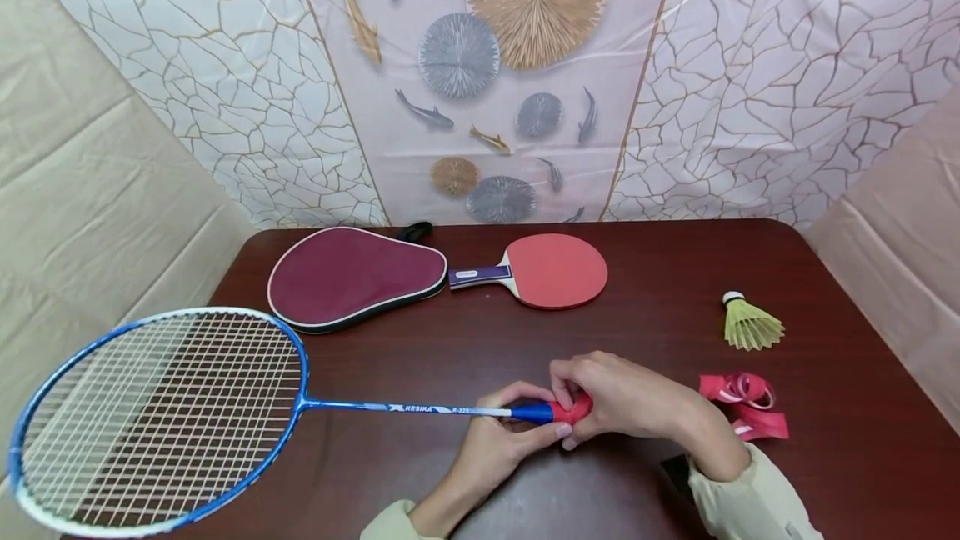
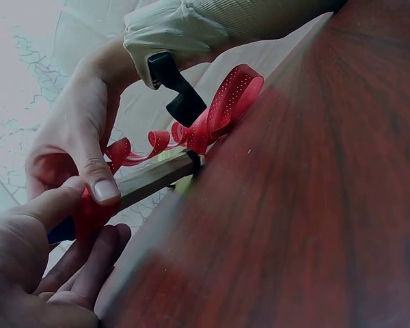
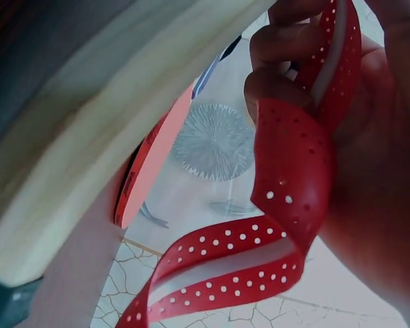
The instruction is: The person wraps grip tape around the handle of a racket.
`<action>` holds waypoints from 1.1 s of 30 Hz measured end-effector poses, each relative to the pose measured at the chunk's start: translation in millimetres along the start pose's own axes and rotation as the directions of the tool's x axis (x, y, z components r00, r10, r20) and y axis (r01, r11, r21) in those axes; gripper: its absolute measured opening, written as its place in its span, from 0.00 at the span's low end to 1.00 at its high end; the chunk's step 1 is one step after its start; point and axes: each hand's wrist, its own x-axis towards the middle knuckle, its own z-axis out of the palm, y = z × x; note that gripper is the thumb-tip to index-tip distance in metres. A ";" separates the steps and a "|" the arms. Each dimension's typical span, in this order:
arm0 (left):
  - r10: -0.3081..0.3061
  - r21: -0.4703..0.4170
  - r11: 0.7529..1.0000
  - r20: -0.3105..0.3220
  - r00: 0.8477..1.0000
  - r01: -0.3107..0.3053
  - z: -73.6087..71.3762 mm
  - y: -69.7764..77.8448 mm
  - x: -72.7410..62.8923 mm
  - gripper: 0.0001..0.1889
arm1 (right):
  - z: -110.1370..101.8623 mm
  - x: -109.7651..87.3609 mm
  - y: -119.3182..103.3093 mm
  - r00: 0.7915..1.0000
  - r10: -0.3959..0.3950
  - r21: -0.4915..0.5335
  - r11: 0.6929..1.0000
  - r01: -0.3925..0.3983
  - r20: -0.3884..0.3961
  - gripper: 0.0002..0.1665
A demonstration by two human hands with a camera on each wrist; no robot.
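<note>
A blue and white badminton racket (image 1: 375,406) extends leftward in the head view. My left hand (image 1: 487,450) holds it where the blue cone (image 1: 531,413) meets the handle. Red perforated grip tape (image 1: 576,409) wraps the handle's upper end, and my right hand (image 1: 633,398) pinches it there. Beyond the wrapped part, the left wrist view shows bare, pale handle (image 2: 154,179). A loose length of tape (image 3: 290,164) runs from my right fingers past the palm in the right wrist view. Its curled tail (image 1: 761,423) appears beyond the right wrist in the head view.
A yellow shuttlecock (image 1: 752,327) lies at the table's right. Farther back are a red table tennis paddle (image 1: 561,270) and a maroon paddle case (image 1: 352,277). A patterned backdrop (image 1: 480,132) rises behind the dark wooden table (image 1: 652,273). A black piece (image 2: 184,102) sits at the right sleeve.
</note>
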 end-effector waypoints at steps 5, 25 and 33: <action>0.008 -0.013 1.000 -0.037 0.999 -0.008 2.6 -0.6 -1.8 0.13 | 1.6 -0.9 -0.9 1.000 0.004 0.025 1.000 -0.004 0.008 0.26; -0.077 -0.261 0.963 -0.056 0.995 0.060 4.4 2.3 -5.6 0.21 | 0.8 -1.5 -0.1 1.000 -0.021 0.090 0.996 0.023 -0.024 0.17; 0.000 -0.178 0.984 -0.082 0.997 -0.015 2.0 4.2 -5.7 0.23 | 3.2 1.1 -3.1 0.995 -0.052 0.046 0.997 0.057 -0.087 0.19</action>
